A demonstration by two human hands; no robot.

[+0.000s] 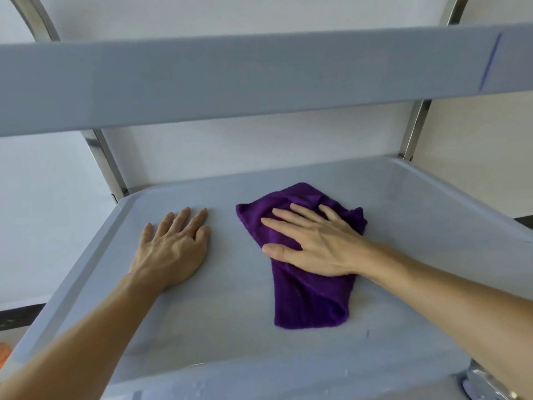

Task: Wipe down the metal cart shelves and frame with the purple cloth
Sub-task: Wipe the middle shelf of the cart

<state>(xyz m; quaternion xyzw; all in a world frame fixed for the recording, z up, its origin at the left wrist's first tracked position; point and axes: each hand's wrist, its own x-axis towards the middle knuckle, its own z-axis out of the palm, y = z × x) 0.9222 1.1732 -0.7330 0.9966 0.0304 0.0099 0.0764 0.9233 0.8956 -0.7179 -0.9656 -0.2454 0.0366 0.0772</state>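
A person's right hand (pixel 314 243) presses flat, fingers spread, on the purple cloth (pixel 305 272) at the middle of the cart's lower shelf (pixel 418 226), apparently mid-wipe. The left hand (pixel 173 246) lies open, bracing left of the cloth. Next strokes must reach the shelf's corners, with the upper shelf (pixel 230 79) low overhead and steel frame posts (pixel 106 163) behind.

I can read no text, label, brand or number anywhere on what I see here.
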